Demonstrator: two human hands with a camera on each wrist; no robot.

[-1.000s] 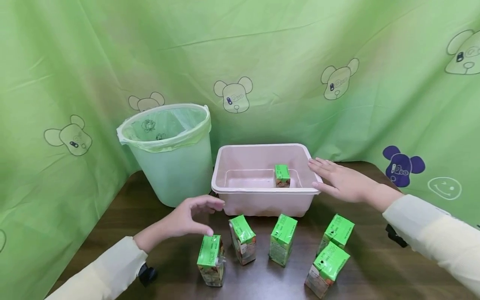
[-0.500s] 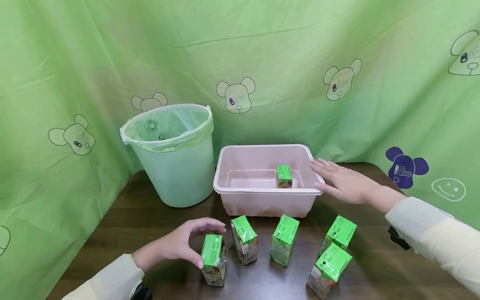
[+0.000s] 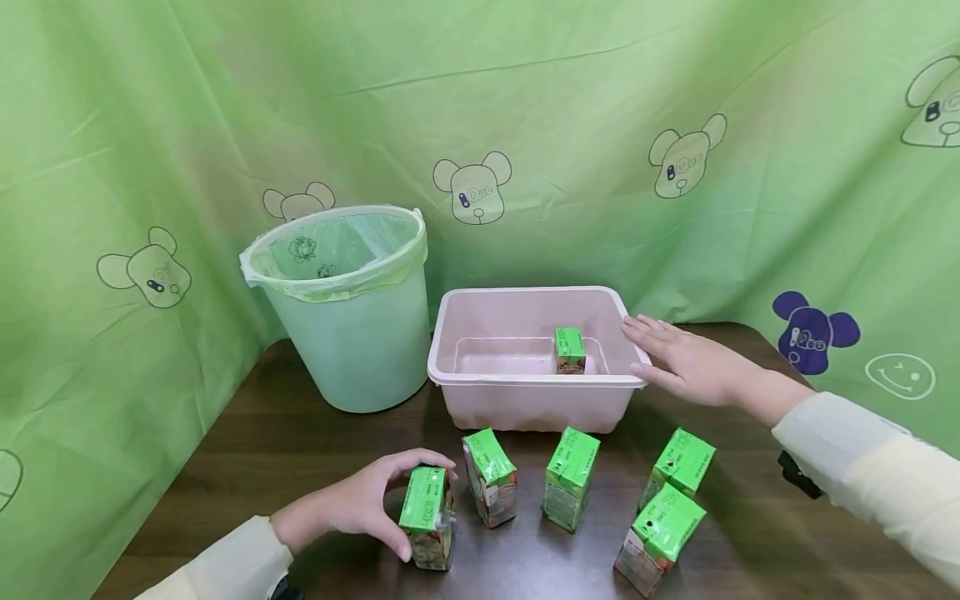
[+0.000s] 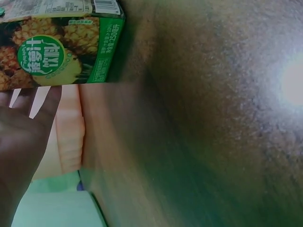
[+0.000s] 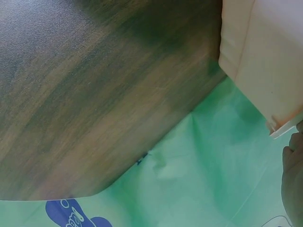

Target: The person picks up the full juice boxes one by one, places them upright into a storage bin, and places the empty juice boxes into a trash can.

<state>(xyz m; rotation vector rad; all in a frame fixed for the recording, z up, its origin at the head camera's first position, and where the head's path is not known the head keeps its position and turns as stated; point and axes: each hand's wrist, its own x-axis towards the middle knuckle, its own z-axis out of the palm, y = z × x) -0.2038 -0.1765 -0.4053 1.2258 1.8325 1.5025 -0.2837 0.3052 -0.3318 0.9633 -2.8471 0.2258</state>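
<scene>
At the front left of the table, my left hand (image 3: 363, 504) is curled around a green-topped juice box (image 3: 427, 508). Its thumb lies at the box's near left edge and its fingers reach round the far side. Pineapples are printed on this carton (image 4: 57, 52) in the left wrist view, where fingers show behind it. My right hand (image 3: 690, 358), fingers straight, rests at the right rim of a pink plastic tub (image 3: 536, 404). Inside the tub stands another juice box (image 3: 569, 350). The right wrist view catches only a bit of that hand (image 5: 294, 175) beside the tub.
Several more juice boxes stand on the dark wooden table (image 3: 300, 450): one (image 3: 491, 479) right beside the held one, one (image 3: 570, 479) in the middle, and a close pair (image 3: 660, 533) at right. A lined green bin (image 3: 352, 333) stands back left, before a green curtain (image 3: 570, 100).
My left hand has come down and closed in around the leftmost juice box, which still stands in place. The right hand stays at the tub's rim.
</scene>
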